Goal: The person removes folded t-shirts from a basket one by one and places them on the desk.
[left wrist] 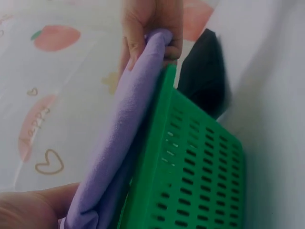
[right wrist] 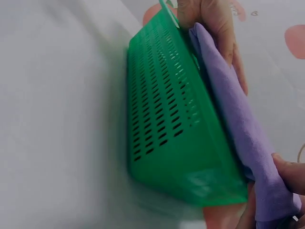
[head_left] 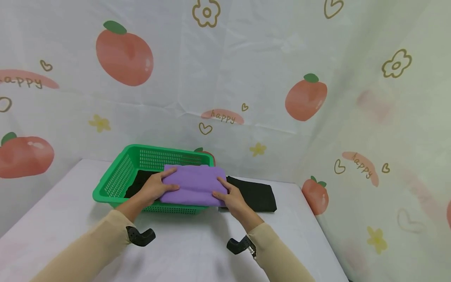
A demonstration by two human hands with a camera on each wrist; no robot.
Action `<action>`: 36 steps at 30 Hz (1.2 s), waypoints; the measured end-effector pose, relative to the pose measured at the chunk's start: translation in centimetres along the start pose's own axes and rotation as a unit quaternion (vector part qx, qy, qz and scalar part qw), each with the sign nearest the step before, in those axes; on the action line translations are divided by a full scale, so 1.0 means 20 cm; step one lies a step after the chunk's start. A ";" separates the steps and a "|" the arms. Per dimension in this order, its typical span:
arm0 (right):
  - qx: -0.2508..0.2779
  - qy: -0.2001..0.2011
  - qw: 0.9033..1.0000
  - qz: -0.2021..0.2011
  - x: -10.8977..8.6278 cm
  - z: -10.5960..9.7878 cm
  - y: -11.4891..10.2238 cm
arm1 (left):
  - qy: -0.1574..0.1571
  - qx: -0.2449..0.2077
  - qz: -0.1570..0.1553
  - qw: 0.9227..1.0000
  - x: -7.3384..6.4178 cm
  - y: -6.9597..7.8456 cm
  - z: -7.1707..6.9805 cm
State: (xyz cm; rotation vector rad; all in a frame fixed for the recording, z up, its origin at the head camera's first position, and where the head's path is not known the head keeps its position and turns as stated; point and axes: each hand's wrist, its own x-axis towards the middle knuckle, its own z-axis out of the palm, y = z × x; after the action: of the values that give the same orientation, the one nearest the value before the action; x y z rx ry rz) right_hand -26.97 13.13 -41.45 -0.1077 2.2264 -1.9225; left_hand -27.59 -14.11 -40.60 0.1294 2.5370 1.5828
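A folded purple cloth is held flat between my two hands over the right part of a green plastic basket. My left hand grips its left edge, with thumb and fingers on top visible in the head view. At the right edge my right hand grips it the same way; in the left wrist view its fingers curl beneath the cloth. Inside the basket, on the left, lies a dark cloth, partly covered by the purple one. Seen from the right wrist, the cloth sits just above the basket's rim.
A folded black cloth lies on the white table, right of the basket. Behind the table hangs a white curtain printed with fruit, hearts and flowers. Another curtain side closes off the right.
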 end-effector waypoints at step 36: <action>-0.027 -0.029 0.999 0.009 -0.27 -0.52 0.16 | 0.027 0.027 0.078 0.996 -0.06 0.18 0.46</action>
State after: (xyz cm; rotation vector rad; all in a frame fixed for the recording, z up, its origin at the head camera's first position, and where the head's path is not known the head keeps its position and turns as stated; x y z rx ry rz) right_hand -23.57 24.66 -42.57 -0.1489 2.2354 -1.8272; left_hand -24.78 -4.53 -41.21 0.3027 2.6698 1.5927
